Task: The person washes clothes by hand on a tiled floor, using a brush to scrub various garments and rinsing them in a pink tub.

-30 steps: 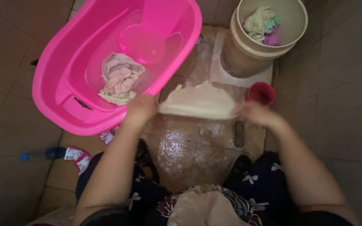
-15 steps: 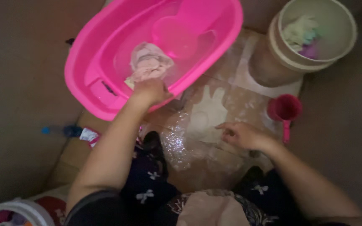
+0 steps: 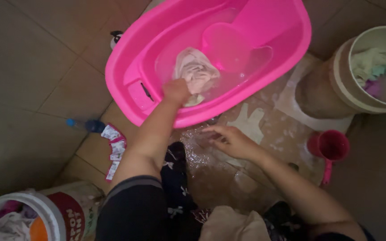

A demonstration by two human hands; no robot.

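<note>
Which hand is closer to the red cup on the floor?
Right. The right hand rests on the wet floor left of the red cup; the left hand is farther, in the pink tub.

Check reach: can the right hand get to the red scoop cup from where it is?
Probably yes. The right hand rests open on the wet floor, and the red scoop cup stands to its right with only bare soapy tile between them; nothing blocks the path.
</note>
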